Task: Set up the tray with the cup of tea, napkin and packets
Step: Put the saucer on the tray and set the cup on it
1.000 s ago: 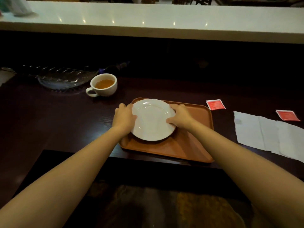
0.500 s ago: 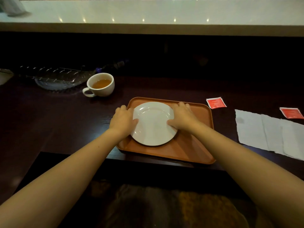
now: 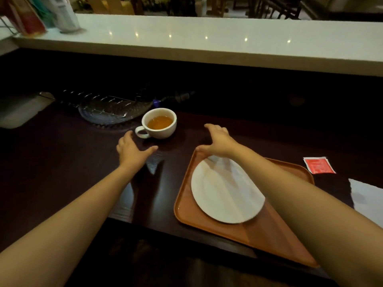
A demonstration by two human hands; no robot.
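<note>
A white cup of tea stands on the dark table, handle toward the left front. My left hand hovers open just in front of the handle, apart from it. My right hand is open to the right of the cup, above the far left corner of the orange tray. A white plate lies on the tray, partly under my right forearm. A red packet lies right of the tray. The edge of a white napkin shows at the far right.
A clear glass dish with a wire rack lies behind the cup on the left. A white object sits at the far left. A raised white counter runs across the back, with containers on its left end.
Both hands have let go of the plate and moved forward and left toward the cup. The plate stays on the tray. The view has shifted left.
</note>
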